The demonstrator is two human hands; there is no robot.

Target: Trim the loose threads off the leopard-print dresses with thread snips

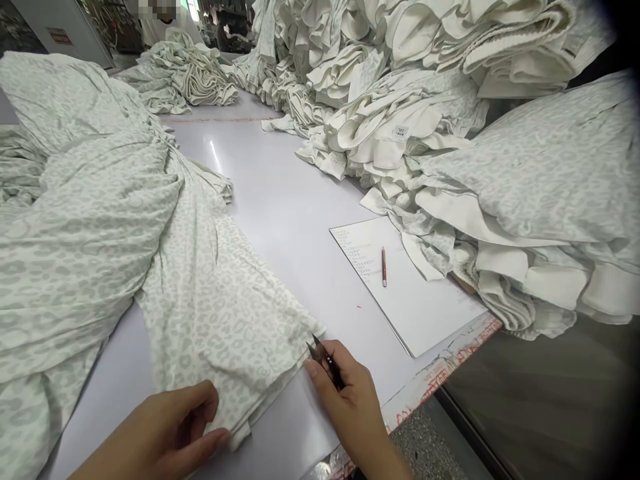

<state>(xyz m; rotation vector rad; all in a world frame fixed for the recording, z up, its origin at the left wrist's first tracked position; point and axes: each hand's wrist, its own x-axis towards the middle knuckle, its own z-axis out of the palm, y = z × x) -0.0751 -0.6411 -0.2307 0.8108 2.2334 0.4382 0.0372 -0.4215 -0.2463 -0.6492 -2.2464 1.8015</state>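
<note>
A pale garment piece with a grey-green leopard print lies spread on the table, its hem toward me. At the hem's right corner, my right hand is closed around small black thread snips; their two pointed blades are apart and touch or overlap the fabric edge. My left hand rests at the hem's left end, fingers curled and thumb apart from the index finger. Nothing shows between them, and its thumb tip is beside the fabric edge. A larger bunched heap of the same cloth lies to the left.
Large stacks of the same cloth fill the right side and back. On the white table lie paper sheets with a dark red pencil on top. Another cloth pile sits at the far end, near a person.
</note>
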